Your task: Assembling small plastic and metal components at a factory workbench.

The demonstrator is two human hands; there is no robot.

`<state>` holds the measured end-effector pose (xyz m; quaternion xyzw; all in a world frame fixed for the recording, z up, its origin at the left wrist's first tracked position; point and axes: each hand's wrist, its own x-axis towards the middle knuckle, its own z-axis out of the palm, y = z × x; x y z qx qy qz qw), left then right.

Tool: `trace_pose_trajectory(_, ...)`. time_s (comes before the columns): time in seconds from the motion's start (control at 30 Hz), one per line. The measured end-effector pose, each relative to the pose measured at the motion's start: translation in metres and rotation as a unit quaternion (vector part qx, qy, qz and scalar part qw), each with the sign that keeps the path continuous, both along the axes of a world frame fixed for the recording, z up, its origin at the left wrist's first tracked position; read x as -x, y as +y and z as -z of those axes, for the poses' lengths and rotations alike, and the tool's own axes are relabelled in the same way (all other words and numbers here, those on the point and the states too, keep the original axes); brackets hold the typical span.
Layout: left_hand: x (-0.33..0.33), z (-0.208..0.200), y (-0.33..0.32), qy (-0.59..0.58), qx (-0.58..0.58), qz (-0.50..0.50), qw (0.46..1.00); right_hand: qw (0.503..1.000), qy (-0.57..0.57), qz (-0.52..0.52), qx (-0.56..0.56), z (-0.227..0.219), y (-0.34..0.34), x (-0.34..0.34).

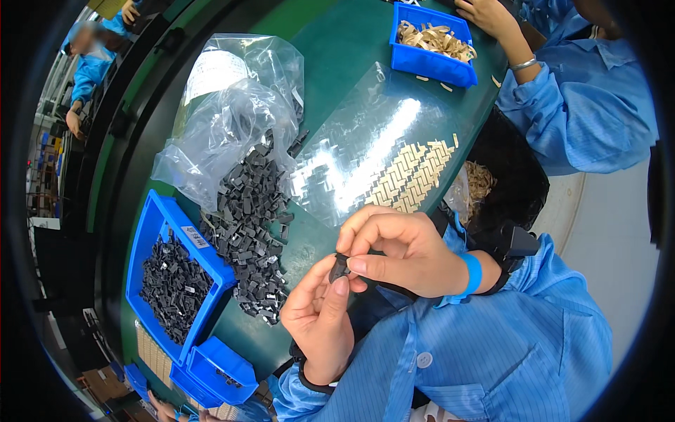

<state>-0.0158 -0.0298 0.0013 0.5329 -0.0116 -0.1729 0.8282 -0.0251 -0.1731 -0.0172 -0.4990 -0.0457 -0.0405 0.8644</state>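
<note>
A small black plastic part is held between the fingertips of both hands over the near edge of the counter. The left hand's grip is closed on its lower end, and by the right hand's grip its upper end is pinched. Toward the far edge, a heap of black plastic parts is spread at the mouth of a clear plastic bag. More are contained in a blue bin beside the heap, with a smaller blue bin set against it. Near the near edge, pale tan pieces are arranged in a zigzag pattern on a clear plastic sheet. Farther along that edge, tan strips are piled in another blue bin, near which a co-worker's hand is seen.
</note>
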Motion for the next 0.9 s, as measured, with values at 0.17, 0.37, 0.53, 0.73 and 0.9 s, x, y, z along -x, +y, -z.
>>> trace_pose_trajectory(0.17,0.0020,0.0048,0.0008,-0.014,0.009,-0.007,1.000,1.000,0.018,0.000,-0.016,-0.0003,0.0019,-0.0001)
trace_pose_trajectory(0.37,0.0033,0.0031,-0.0012,-0.023,-0.038,-0.014,0.999,1.000,0.022,0.005,-0.003,-0.0013,0.0021,0.0006)
trace_pose_trajectory(0.53,0.0030,0.0045,-0.0005,-0.025,-0.032,-0.009,0.999,1.000,0.017,0.006,0.017,-0.0006,0.0008,0.0011)
trace_pose_trajectory(0.73,0.0034,0.0037,0.0010,-0.025,-0.027,0.003,0.999,0.994,-0.019,0.039,0.101,0.0017,0.0010,0.0014)
trace_pose_trajectory(0.9,0.0038,0.0014,0.0009,-0.042,-0.037,0.006,0.998,0.983,-0.043,0.067,0.163,-0.0025,-0.0011,0.0011)
